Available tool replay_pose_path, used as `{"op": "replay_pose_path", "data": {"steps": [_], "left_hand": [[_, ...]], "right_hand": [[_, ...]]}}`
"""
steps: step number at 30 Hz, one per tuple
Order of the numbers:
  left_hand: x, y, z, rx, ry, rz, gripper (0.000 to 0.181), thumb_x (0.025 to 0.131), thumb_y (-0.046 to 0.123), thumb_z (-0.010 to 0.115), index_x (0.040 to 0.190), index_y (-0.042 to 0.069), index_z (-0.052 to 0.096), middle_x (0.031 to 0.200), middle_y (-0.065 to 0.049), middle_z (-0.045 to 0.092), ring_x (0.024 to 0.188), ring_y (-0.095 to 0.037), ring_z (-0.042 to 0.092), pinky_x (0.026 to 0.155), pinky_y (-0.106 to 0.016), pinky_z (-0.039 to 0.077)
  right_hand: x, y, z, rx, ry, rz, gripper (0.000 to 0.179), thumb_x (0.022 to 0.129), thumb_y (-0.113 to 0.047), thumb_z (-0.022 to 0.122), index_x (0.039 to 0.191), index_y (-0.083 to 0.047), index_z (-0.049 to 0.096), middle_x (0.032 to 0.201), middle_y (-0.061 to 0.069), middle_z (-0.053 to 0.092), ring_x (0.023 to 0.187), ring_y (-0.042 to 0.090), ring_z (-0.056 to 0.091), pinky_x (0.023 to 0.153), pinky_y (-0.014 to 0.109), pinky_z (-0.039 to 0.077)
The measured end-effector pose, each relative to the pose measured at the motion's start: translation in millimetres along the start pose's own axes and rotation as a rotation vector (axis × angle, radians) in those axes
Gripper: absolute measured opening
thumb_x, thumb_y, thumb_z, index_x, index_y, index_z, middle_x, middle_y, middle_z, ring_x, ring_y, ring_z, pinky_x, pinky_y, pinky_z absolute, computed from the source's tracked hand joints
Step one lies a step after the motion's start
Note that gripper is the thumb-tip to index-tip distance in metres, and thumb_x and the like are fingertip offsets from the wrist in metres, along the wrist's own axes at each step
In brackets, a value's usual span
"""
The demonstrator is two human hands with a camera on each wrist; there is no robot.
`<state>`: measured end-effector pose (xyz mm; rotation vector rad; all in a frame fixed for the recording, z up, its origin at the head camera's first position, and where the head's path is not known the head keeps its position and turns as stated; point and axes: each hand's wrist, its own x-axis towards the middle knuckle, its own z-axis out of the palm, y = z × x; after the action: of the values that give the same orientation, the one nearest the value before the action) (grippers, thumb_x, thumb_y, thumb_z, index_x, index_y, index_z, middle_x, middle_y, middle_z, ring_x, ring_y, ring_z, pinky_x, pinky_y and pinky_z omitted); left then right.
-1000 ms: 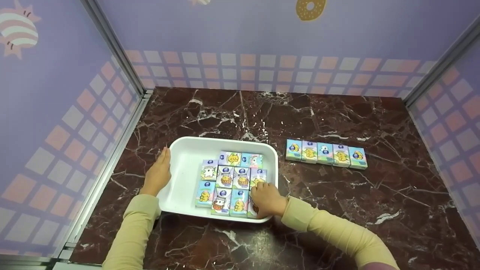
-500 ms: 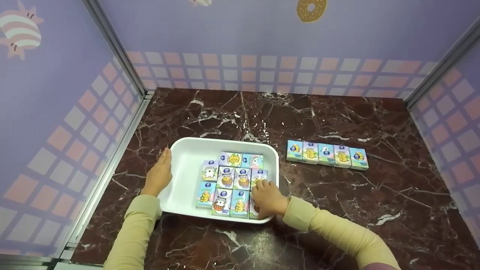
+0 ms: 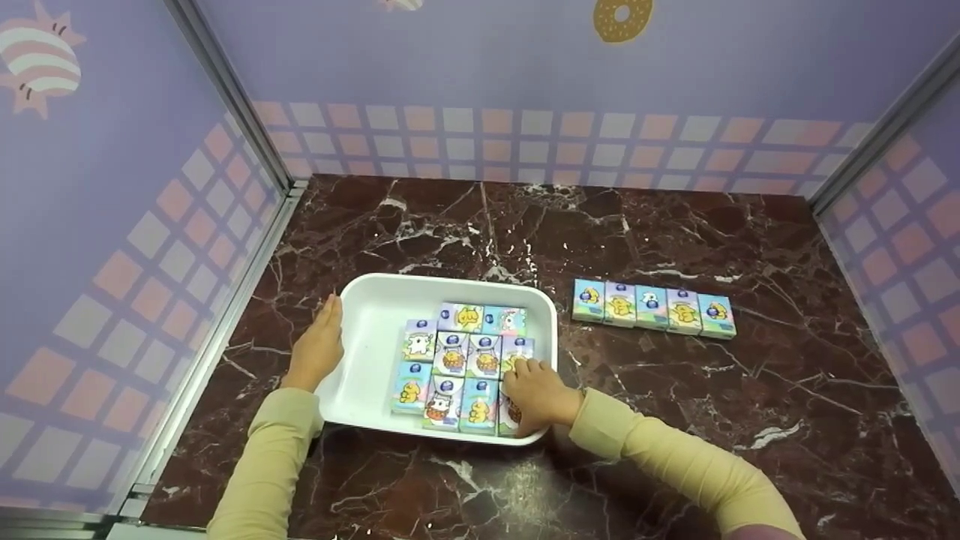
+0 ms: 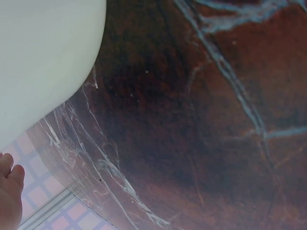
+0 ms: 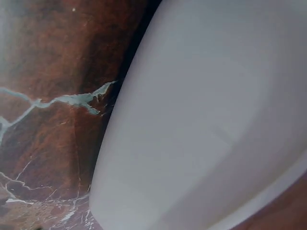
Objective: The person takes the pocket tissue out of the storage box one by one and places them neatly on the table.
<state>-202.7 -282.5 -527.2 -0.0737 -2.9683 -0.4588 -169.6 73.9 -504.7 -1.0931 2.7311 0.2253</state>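
Note:
A white plastic tray (image 3: 367,367) stands on the table with several small cartoon-printed tissue packs (image 3: 451,356) lying flat in its right part. Along the tray's left outer wall my left hand (image 3: 316,351) rests with straight fingers. My right hand (image 3: 540,397) reaches over the right wall into the near right corner, fingers curled over a tissue pack (image 3: 508,415) that it partly hides. In the left wrist view only the fingers (image 4: 12,177) show at the edge, beside the white tray wall (image 4: 43,57). The right wrist view is filled mostly by the tray's outside (image 5: 192,120).
Several more tissue packs (image 3: 652,307) form a slightly slanted row to the right of the tray. The table (image 3: 750,390) is dark red marbled stone. Purple printed panels (image 3: 525,67) enclose it at the back and both sides.
Almost nothing differs. My right hand has shifted very slightly to the right at the corner pack; the left hand and the tray stay put.

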Motion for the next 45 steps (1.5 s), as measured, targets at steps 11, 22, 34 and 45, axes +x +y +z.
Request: {"op": "replay_pose_path", "data": {"steps": [11, 22, 34, 45], "left_hand": [[-0.7, -1.4, 1.3, -0.002, 0.026, 0.009, 0.05, 0.087, 0.002, 0.043, 0.135, -0.007, 0.028, 0.14, -0.021, 0.03, 0.122, -0.037, 0.039, 0.09, -0.049, 0.043], [-1.7, -1.0, 0.8, -0.005, 0.056, 0.027, 0.048, 0.088, 0.001, 0.043, 0.133, -0.006, 0.032, 0.139, -0.022, 0.033, 0.117, -0.038, 0.044, 0.084, -0.049, 0.046], [-1.3, -1.6, 2.1, -0.016, 0.006, -0.008, 0.05, 0.089, 0.003, 0.041, 0.136, -0.005, 0.027, 0.141, -0.021, 0.029, 0.122, -0.039, 0.038, 0.092, -0.05, 0.041], [-0.2, -2.0, 2.0, -0.014, 0.039, 0.01, 0.05, 0.087, 0.002, 0.043, 0.134, -0.006, 0.03, 0.139, -0.022, 0.032, 0.121, -0.038, 0.039, 0.093, -0.049, 0.041]], "right_hand": [[1.2, 1, -2, -0.018, -0.021, -0.016, 0.071, 0.051, -0.06, 0.071, 0.091, -0.004, 0.053, 0.086, 0.009, 0.047, 0.079, 0.024, 0.045, 0.068, 0.034, 0.041], [2.1, -5, -6, -0.052, -0.094, 0.013, 0.068, 0.053, -0.054, 0.072, 0.098, -0.007, 0.052, 0.089, 0.01, 0.06, 0.083, 0.027, 0.055, 0.07, 0.036, 0.042], [0.0, -1, -2, 0.079, -0.075, -0.002, 0.057, 0.055, -0.046, 0.073, 0.091, -0.005, 0.055, 0.083, 0.009, 0.057, 0.076, 0.025, 0.055, 0.058, 0.038, 0.049], [-5.5, 9, -15, 0.156, -0.032, -0.052, 0.074, 0.053, -0.052, 0.075, 0.103, -0.004, 0.051, 0.091, 0.01, 0.049, 0.08, 0.023, 0.049, 0.063, 0.036, 0.049]]}}
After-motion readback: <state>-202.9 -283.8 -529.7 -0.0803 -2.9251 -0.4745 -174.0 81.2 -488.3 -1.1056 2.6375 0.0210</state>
